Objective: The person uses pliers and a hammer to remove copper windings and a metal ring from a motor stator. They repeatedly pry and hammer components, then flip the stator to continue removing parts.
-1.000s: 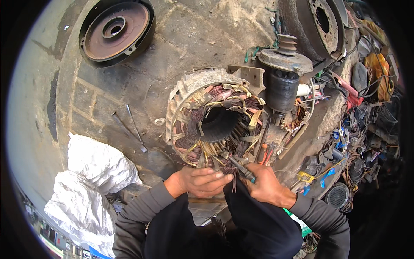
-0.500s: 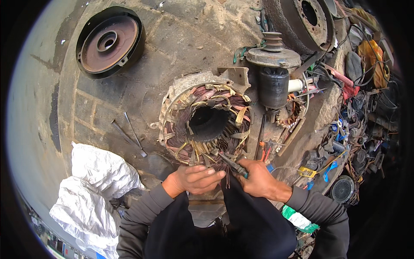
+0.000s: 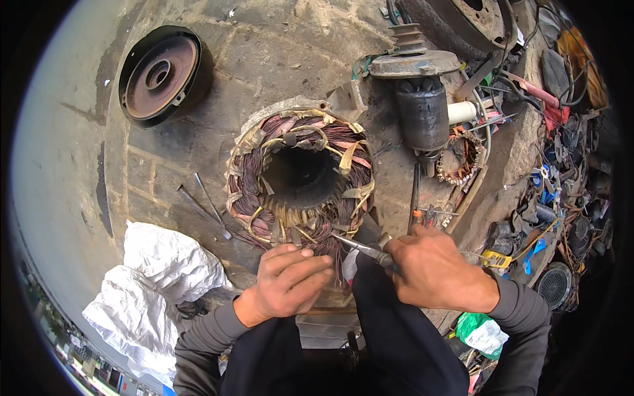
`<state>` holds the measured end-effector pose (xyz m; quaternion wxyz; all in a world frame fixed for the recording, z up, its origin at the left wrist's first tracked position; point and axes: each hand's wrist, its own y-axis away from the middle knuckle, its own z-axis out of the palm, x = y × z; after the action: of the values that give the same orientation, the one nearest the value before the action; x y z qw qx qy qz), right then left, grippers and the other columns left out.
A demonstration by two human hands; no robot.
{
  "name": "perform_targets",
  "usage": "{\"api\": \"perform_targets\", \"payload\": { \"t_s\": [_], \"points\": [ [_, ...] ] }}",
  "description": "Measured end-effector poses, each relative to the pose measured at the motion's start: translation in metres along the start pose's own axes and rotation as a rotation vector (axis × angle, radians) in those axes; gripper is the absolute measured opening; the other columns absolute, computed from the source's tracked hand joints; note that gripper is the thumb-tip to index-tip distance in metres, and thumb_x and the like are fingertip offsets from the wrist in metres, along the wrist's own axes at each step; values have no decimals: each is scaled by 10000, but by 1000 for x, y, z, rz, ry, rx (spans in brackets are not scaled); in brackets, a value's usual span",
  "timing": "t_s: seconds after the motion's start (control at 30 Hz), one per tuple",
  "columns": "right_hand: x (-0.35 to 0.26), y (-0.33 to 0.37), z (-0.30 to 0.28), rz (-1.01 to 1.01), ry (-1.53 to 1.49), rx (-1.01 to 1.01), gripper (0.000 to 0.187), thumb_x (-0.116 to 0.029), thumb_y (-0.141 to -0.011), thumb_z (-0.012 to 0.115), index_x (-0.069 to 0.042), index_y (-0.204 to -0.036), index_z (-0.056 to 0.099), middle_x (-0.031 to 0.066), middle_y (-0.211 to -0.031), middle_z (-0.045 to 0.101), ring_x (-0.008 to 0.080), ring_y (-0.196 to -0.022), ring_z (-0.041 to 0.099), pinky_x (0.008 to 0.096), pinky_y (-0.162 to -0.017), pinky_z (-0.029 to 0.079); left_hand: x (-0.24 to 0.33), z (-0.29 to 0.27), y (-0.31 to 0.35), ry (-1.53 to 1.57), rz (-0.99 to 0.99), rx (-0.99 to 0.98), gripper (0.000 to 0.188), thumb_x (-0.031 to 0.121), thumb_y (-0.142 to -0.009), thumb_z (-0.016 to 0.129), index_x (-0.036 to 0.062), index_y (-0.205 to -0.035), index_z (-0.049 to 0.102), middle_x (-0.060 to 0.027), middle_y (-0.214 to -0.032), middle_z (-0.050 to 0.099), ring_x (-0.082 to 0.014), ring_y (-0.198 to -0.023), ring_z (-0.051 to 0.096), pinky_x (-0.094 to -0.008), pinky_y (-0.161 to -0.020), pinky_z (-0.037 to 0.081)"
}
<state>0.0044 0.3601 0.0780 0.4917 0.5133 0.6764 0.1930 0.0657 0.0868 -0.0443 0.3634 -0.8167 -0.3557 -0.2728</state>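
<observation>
A motor stator (image 3: 236,155), its ring wound with dark red copper wire and bound with pale tape, stands upright before me, its round bore facing up. In my right hand (image 3: 436,270) are long-nose pliers (image 3: 363,247), gripped by the handles. Their metal tip points left at the near edge of the windings, where a bundle of loose wire ends (image 3: 328,248) hangs down. My left hand (image 3: 290,280) is beside that bundle, fingers together and curled, fingertips close to the wires. Whatever those fingers pinch is hidden.
A black round housing (image 3: 198,79) lies far left. Beyond the stator to the right stand a rotor with a pulley (image 3: 422,115) and a small wound ring (image 3: 460,158). Two metal rods (image 3: 201,208) and a white sack (image 3: 168,264) lie left. Scrap (image 3: 568,218) is heaped along the right.
The view has shifted, moving the stator slightly left in the picture. My right hand and the pliers have drawn out to the right. My left fingers are more curled than before.
</observation>
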Motion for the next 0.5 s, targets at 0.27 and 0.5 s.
{"api": "perform_targets", "payload": {
  "t_s": [0.27, 0.5],
  "points": [
    [18, 20, -1, 225, -408, -88, 326, -199, -987, 722, 44, -1206, 726, 284, -907, 731, 452, -896, 731, 508, -802, 542, 15, 5, -46, -212, -191, -89, 536, 167, -728, 950, 102, -1224, 758, -49, -1121, 681, -266, -1027, 569, -363, -896, 444],
    [29, -3, 83, 218, -1299, 163, 292, -195, -1050, 715, 40, -1223, 725, 102, -974, 792, 111, -765, 638, 304, -692, 522, -6, 13, -40, -149, -48, 77, 347, 114, -737, 925, 139, -1062, 808, -8, -1036, 678, -240, -932, 560, -366, -830, 448]
  ]
}}
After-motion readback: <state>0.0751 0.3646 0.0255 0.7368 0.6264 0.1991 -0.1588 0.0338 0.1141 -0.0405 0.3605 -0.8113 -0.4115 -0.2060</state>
